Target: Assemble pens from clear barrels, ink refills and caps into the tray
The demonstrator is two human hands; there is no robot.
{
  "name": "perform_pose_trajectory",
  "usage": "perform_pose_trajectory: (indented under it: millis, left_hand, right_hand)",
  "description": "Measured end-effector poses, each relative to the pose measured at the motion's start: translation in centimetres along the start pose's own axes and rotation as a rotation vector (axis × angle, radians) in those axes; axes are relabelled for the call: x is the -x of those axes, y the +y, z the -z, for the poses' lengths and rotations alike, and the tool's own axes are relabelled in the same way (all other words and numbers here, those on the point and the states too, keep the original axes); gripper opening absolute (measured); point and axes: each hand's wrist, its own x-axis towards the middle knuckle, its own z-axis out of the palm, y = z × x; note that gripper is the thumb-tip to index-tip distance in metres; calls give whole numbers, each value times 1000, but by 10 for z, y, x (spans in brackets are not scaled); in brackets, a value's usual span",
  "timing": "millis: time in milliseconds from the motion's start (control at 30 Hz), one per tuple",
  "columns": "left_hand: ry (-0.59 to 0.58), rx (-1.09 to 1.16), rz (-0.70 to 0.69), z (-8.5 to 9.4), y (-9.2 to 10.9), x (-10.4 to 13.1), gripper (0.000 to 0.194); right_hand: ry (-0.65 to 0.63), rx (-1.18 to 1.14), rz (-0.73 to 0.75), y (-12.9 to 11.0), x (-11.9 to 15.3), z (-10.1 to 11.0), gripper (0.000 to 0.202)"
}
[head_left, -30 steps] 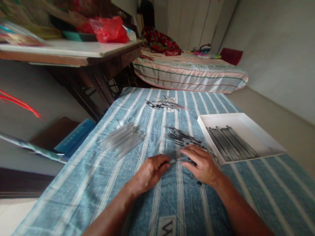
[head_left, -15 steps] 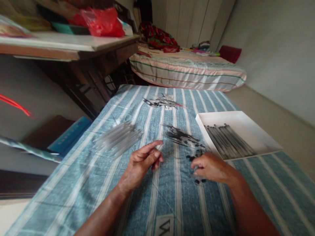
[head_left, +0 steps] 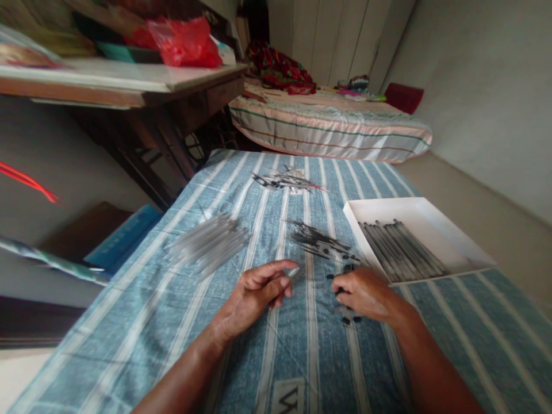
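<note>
My left hand is closed, thumb against the fingers, above the striped cloth. From its fingertips pokes the end of a translucent pen barrel; the rest is hidden by the hand. My right hand pinches down into a loose pile of small black pen caps, and a dark piece shows at its fingertips. Beyond the hands lie thin black pen refills. To the left is a heap of clear pen barrels.
A white box at the right holds a row of dark-filled pens. More thin black parts lie toward the far end of the striped cloth. A wooden table stands at the left, a bed beyond.
My left hand has moved slightly right and a pale barrel end now shows at its fingertips. The right hand's fingers have drawn closer together at the black caps.
</note>
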Motion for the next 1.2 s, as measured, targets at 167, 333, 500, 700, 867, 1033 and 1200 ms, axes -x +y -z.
perform_pose_trajectory:
  millis: [167,333,500,700,867,1033,1200]
  left_hand:
    - [-48,1,34,-2,-1,1,32]
    - [-67,5,92,-8,0,3,34]
    - [-111,0,113,-12,1,5,33]
    - [-135,17,129,-16,0,6,32]
    - [-143,22,123,-17,-2,6,29]
    - [-154,-28,122,-17,-2,6,31]
    - [-211,-153,128,-16,0,5,30]
  right_hand:
    - [61,-547,16,-2,0,-1,6]
    - [84,-948,-24,-14,-3,-7,13]
    - [120,-1054,13,-23,-5,-11,20]
    - [159,-1087,82,-25,-5,-17,17]
    - [164,-1061,118,-27,-5,-19,13]
    - [162,-1019,129,-27,-5,-18,12]
    - [172,-946,138,-28,-5,-20,11]
